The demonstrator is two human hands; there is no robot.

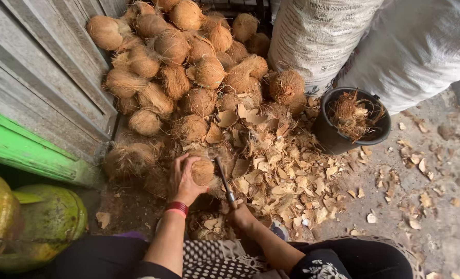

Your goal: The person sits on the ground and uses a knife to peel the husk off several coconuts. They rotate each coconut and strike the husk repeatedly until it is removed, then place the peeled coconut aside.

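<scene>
As seen from the head camera, the left hand (182,181) is cupped over a husked coconut (203,171), fingers spread across its near side and pressing it down onto the ground at the front edge of the heap. The right hand (239,214) is clenched around the handle of a knife (224,182), whose blade points up and away, its tip just beside the held nut on the right. A red wristband (177,207) sits on the left wrist. Judged by appearance, the nut is hard, rounded and fairly heavy, with a rough fibrous coat that gives good friction; a wide palm hold over the crown seems the soundest grip, since the round form could roll. Behind it lies the coconut pile (178,62) against a grey wooden wall (49,72). Shell chips (287,175) litter the ground to the right, near a black bucket (329,135) of husk scraps and white woven sacks (343,36).
</scene>
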